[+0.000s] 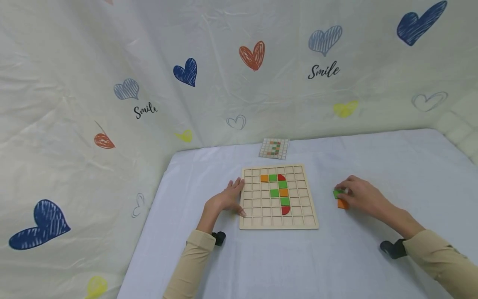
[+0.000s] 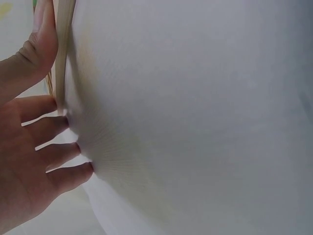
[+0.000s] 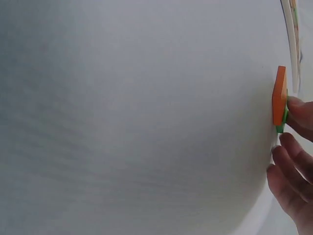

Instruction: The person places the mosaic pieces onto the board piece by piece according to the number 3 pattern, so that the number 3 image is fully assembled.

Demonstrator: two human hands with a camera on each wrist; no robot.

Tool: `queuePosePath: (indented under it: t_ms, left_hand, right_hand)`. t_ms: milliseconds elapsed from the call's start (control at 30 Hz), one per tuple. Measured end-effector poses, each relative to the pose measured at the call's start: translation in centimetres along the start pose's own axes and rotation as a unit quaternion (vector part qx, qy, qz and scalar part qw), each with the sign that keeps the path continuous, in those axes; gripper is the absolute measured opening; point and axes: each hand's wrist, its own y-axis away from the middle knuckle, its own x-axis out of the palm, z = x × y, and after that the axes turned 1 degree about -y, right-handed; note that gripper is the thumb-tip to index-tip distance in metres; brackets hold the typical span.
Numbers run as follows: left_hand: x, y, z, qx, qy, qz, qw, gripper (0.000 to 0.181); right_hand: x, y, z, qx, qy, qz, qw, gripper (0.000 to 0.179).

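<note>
A wooden grid board (image 1: 261,222) lies on the table. Orange, green and red tiles sit in its cells, with a red quarter-round tile (image 1: 285,210) lowest. Along the board's left edge rests my left hand (image 1: 224,199), fingers spread and thumb on the lower left; the left wrist view shows its fingertips (image 2: 87,169) touching the cloth. To the right of the board, my right hand (image 1: 364,197) pinches a green square tile (image 1: 337,194) between thumb and fingers. An orange square tile (image 1: 342,204) lies just in front of it, partly covering the green one in the right wrist view.
Behind the board lies a pattern card (image 1: 274,148) printed with a grid and coloured squares. White cloth (image 1: 392,162) covers the table. A curtain (image 1: 213,37) with printed hearts hangs at the back and left. Each wrist carries a small black device (image 1: 393,249).
</note>
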Motion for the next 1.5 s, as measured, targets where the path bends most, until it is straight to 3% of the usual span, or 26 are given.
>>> queuePosePath:
  t_ms: [167,667,1033,1200,1500]
  left_hand:
    - [0.0,-0.1,0.2,0.002,0.0,-0.002,1.0,0.119]
    - [0.2,-0.3,0.3,-0.004,0.004,-0.003,1.0,0.121]
    - [0.2,-0.3,0.4,-0.004,0.002,-0.007,1.0,0.121]
    - [0.2,-0.2,0.4,-0.006,0.004,-0.007,1.0,0.121]
    - [0.1,-0.3,0.3,0.0,0.002,-0.003,1.0,0.12]
  right_hand:
    - [0.1,-0.2,0.1,0.019,-0.024,0.014,0.9994,0.009]
    - [0.3,-0.2,0.2,0.033,-0.062,0.019,0.9973,0.017]
    - [0.3,-0.1,1.0,-0.017,-0.071,-0.032,0.9968,0.016]
    - [0.2,0.0,1.3,-0.034,-0.09,-0.033,0.9949,0.025]
    - [0.5,-0.1,1.9,-0.04,-0.116,-0.037,0.9918,0.02]
